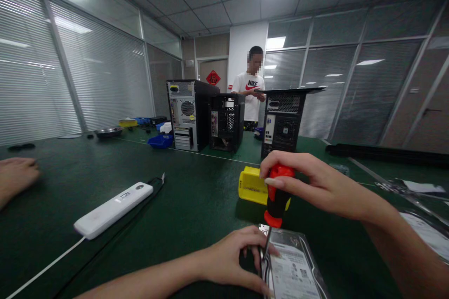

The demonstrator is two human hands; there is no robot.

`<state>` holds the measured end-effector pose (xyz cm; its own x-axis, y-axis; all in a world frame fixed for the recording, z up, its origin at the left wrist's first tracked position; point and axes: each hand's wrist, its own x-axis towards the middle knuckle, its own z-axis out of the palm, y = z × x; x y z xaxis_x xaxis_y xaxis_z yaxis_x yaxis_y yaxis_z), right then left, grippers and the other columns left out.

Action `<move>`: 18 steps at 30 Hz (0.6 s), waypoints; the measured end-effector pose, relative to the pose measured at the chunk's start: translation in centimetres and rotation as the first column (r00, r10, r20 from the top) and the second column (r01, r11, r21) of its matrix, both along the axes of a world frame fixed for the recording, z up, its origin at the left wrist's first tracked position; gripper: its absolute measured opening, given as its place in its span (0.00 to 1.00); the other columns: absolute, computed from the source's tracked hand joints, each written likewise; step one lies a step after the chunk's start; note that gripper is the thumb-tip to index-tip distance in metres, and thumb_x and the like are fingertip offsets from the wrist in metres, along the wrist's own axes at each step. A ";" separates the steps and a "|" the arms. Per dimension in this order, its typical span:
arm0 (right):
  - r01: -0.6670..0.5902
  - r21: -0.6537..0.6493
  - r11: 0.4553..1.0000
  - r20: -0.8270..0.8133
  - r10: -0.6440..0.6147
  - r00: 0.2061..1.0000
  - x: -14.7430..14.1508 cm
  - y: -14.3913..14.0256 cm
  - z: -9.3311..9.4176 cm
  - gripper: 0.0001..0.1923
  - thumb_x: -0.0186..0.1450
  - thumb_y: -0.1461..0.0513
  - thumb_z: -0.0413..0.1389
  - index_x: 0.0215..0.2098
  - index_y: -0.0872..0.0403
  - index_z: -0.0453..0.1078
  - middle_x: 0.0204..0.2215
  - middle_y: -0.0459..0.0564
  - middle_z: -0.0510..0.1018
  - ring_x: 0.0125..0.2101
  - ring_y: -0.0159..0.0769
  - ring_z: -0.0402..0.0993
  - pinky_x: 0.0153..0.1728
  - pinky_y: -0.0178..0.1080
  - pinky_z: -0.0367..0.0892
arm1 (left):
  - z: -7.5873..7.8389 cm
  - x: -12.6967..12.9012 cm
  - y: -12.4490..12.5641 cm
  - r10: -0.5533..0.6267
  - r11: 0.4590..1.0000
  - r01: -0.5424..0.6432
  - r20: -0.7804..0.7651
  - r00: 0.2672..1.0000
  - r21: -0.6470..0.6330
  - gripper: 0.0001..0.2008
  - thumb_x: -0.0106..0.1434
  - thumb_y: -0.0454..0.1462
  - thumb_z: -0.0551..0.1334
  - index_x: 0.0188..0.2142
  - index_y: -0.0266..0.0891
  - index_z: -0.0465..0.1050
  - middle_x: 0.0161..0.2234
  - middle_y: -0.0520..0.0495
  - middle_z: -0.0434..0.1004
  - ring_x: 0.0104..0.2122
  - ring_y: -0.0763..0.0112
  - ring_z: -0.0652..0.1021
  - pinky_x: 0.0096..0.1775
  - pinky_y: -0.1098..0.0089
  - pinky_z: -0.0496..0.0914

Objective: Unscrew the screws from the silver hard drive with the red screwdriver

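A hard drive (293, 268) with a white label lies on the green table (196, 196) right in front of me. My left hand (235, 254) grips its left edge, thumb low and fingers over the top corner. Above the drive, my right hand (301, 177) holds a red and black screwdriver (277, 196) by its handle. The screwdriver stands nearly upright, its shaft running down to the drive's left side by my left fingers. Just behind it, a yellow bin (250, 186) holds small pieces, perhaps screws; the screwdriver hides part of it.
A white power strip (114, 210) with cords lies to the left. Computer cases (201, 112) stand farther back, another case (282, 121) right of them. A person (248, 86) stands behind. Another person's hand (19, 175) rests at the left edge. Blue bins (160, 141) sit beyond.
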<state>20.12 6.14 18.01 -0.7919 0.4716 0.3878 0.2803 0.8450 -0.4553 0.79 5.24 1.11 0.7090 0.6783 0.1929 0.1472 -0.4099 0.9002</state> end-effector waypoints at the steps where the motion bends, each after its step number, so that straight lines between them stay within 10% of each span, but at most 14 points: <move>1: -0.011 -0.021 1.000 -0.004 0.011 1.000 0.2 0.0 0.0 0.12 0.70 0.55 0.48 0.40 0.53 0.68 0.32 0.46 0.75 0.32 0.31 0.72 0.35 0.34 0.66 | 0.1 0.0 0.0 -0.002 1.000 0.002 -0.002 1.000 0.001 0.32 0.44 0.48 0.74 0.47 0.41 0.74 0.47 0.44 0.69 0.30 0.75 0.73 0.39 0.68 0.69; 8: -0.074 -0.093 0.993 -0.029 0.072 0.997 1.1 0.4 0.1 0.13 0.71 0.57 0.47 0.50 0.47 0.67 0.42 0.45 0.74 0.34 0.29 0.72 0.38 0.32 0.66 | 0.0 -0.1 0.0 -0.010 1.000 0.010 0.005 1.000 0.007 0.31 0.44 0.48 0.74 0.48 0.41 0.74 0.48 0.44 0.69 0.30 0.75 0.73 0.40 0.68 0.69; 18: 0.005 0.091 0.996 -0.008 -0.005 1.000 0.2 0.4 -0.1 0.13 0.70 0.54 0.47 0.34 0.54 0.66 0.29 0.44 0.70 0.27 0.29 0.66 0.30 0.32 0.63 | -0.2 0.0 0.2 -0.010 1.000 0.010 0.011 1.000 -0.012 0.32 0.43 0.46 0.75 0.48 0.40 0.74 0.48 0.44 0.69 0.30 0.74 0.74 0.38 0.69 0.68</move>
<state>20.32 6.54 17.88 -0.7866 0.4379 0.4354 0.2813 0.8817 -0.3787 0.78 5.41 0.94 0.7134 0.6738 0.1926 0.1334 -0.4004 0.9066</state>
